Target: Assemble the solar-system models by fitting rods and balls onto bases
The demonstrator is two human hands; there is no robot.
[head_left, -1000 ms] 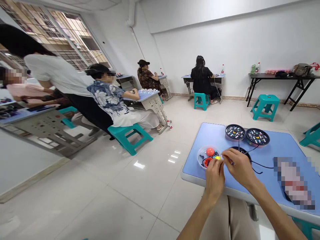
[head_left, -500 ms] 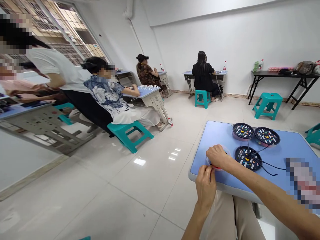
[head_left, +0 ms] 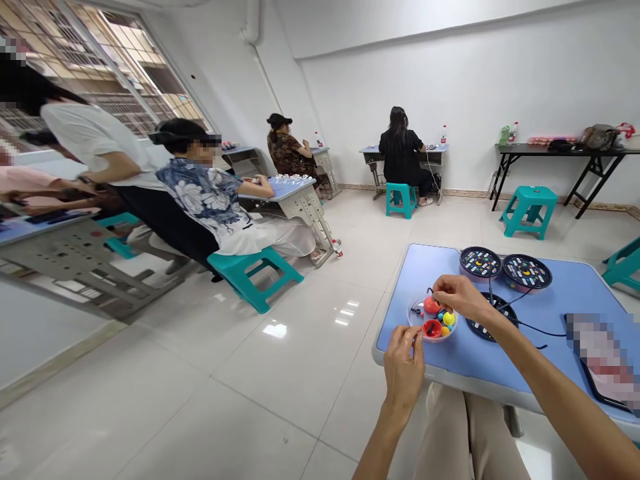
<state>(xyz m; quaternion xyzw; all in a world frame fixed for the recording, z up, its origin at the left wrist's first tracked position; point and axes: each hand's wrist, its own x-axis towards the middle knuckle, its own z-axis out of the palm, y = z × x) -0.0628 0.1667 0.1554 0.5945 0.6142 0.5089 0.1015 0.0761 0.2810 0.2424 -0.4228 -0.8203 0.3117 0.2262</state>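
A clear round tub [head_left: 411, 321] on the blue desk holds small coloured balls and black pieces. Among them are a red dome [head_left: 431, 305], a yellow ball [head_left: 449, 319] and an orange ball [head_left: 445, 331]. My left hand [head_left: 406, 357] pinches the edge of an open red half-ball [head_left: 431, 328] at the tub's near side. Over the tub's far right side, my right hand [head_left: 463, 297] has its fingertips closed on a thin, bent black rod [head_left: 430, 291]. The fingers partly hide that rod.
Behind my right wrist lies a black printed disc [head_left: 493, 327] with thin black rods. Two round boxes with printed black lids [head_left: 480, 262] [head_left: 527, 272] stand farther back. A phone [head_left: 600, 360] lies at the right. Other people sit at desks; green stools [head_left: 530, 210] stand around.
My right hand has lifted and shifted right off the tub, uncovering its contents, and a bent black rod now shows at its fingertips. My left hand stays at the near edge.
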